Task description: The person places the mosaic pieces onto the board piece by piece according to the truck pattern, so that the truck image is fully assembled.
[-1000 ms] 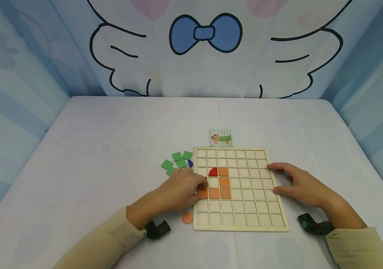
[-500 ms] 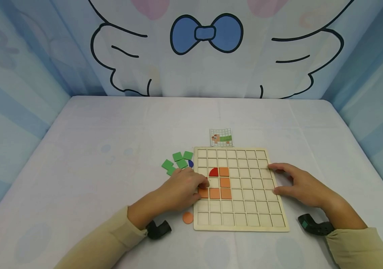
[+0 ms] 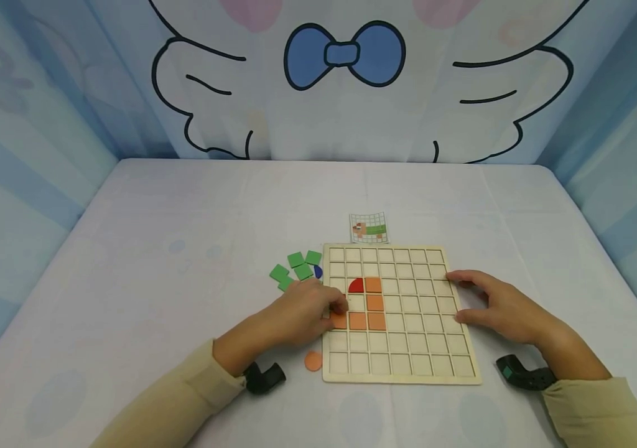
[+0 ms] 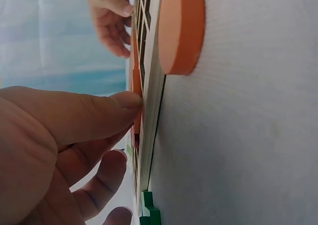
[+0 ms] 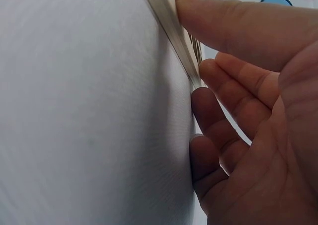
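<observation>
A cream gridded board (image 3: pixel 402 343) lies before me. At its left side my left hand (image 3: pixel 298 311) has thumb and index finger on an orange square tile (image 3: pixel 338 321) in the leftmost column, pinching at it. Beneath the index finger a red piece is mostly hidden. A red quarter-round tile (image 3: pixel 356 285) and several other orange squares (image 3: pixel 376 303) sit in cells nearby. My right hand (image 3: pixel 503 308) rests at the board's right edge. Its thumb tip (image 5: pixel 191 7) touches the rim, with the other fingers relaxed along that side.
Several green squares (image 3: pixel 303 272) and a blue rounded piece (image 3: pixel 318 272) lie left of the board. An orange disc (image 3: pixel 313 361) is by its lower left edge. A small picture card (image 3: pixel 368 229) stands behind it. Black wrist devices (image 3: pixel 265 378) are worn on both wrists.
</observation>
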Available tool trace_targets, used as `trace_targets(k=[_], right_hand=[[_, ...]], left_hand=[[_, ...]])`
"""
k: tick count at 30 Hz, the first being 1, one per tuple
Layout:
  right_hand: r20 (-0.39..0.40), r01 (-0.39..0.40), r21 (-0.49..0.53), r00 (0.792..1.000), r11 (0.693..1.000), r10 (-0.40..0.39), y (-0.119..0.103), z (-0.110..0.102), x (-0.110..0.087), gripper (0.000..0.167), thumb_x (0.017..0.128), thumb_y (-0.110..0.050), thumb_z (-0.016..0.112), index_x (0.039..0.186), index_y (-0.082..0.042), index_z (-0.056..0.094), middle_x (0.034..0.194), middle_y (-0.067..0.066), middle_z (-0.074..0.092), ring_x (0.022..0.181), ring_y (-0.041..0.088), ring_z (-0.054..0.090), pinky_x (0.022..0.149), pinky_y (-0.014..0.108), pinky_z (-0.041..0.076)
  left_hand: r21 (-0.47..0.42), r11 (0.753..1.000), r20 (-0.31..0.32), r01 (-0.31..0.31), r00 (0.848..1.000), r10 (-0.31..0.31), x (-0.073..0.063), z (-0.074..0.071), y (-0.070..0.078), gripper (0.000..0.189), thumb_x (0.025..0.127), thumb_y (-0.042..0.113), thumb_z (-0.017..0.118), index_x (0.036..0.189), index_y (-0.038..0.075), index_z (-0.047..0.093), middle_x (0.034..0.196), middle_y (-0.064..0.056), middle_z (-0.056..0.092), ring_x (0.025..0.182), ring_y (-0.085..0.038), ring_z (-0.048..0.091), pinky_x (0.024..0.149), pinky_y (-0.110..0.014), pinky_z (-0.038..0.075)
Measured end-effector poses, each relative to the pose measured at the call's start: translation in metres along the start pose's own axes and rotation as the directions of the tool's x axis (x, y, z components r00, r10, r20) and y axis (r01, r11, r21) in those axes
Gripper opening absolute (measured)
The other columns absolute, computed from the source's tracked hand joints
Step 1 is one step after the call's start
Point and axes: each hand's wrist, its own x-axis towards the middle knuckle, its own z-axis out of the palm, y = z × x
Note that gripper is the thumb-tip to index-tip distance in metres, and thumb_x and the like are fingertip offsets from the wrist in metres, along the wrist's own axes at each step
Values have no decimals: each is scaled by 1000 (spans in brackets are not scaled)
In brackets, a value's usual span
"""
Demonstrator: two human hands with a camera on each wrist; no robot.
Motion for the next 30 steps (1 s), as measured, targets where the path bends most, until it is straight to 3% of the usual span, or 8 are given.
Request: trace_targets(k=[13, 16, 22, 30], right_hand=[[4, -1, -6, 1000, 1000, 1, -1, 0, 0, 67, 89, -19, 77, 145, -1, 45, 145, 23, 45, 133, 45, 39, 101, 64, 34], [-11, -10, -36, 1000, 999, 10, -3, 0, 0, 67, 89, -20, 78, 144, -3, 46, 140, 19, 51, 126, 38, 46, 100, 56, 38], [-38, -35, -79, 999, 996, 32, -5, 1, -1, 66, 87, -20, 79, 143, -4, 48, 125, 13, 59, 109, 26, 53, 86, 32, 41], [-46, -69, -98, 997, 993, 64, -12, 3, 1, 65, 87, -23, 79, 143, -5, 51, 121, 13, 60, 94, 23, 53, 79, 38, 43]], left_hand=[[-44, 998, -5, 49, 999, -50, -6, 0, -1, 19, 86, 6, 78, 103, 15, 75, 99, 7, 70, 96, -14, 55, 82, -30, 46], [-39, 998, -13, 46, 999, -47, -7, 0, -1, 20, 86, 5, 78, 103, 15, 75, 99, 8, 70, 96, -15, 55, 83, -31, 46], [-48, 998, -5, 47, 999, -47, -7, 0, -1, 18, 86, 9, 78, 103, 16, 75, 98, 8, 69, 94, -15, 53, 80, -31, 45], [-22, 999, -27, 24, 999, -24, -7, 1, -4, 17, 86, 12, 79, 102, 16, 73, 97, 8, 69, 96, -15, 57, 84, -34, 45]])
